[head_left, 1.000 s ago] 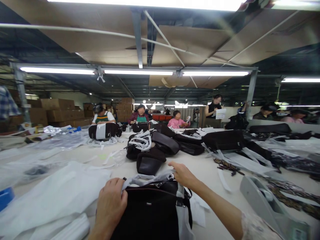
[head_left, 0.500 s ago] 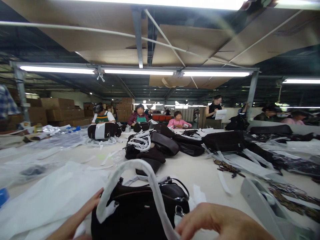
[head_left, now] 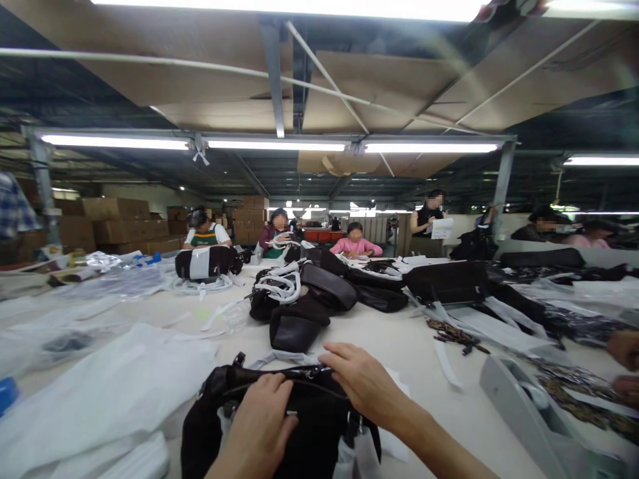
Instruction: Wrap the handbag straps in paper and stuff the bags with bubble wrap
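Observation:
A black handbag (head_left: 309,439) stands in front of me at the near edge of the table. My left hand (head_left: 259,419) rests on its upper front, fingers stretched toward the top rim and thumb apart. My right hand (head_left: 367,386) lies over the right part of the top edge, fingers extended beside the zipper (head_left: 312,372). White wrapping (head_left: 367,452) covers the front handle, which hangs down by the metal ring at the right. Behind the opening lies another white-wrapped strap (head_left: 279,358).
Several dark bags (head_left: 329,286) are heaped ahead. White sheets (head_left: 144,372) spread on the left. A grey tape dispenser (head_left: 529,406) stands at the right near chains (head_left: 454,332). Another person's hands (head_left: 624,362) show at the right edge. Several people sit across the table.
The white-wrapped front handle, upright before, is now down in front. Both my hands have moved onto the bag's top. A co-worker's hands have appeared at the right edge.

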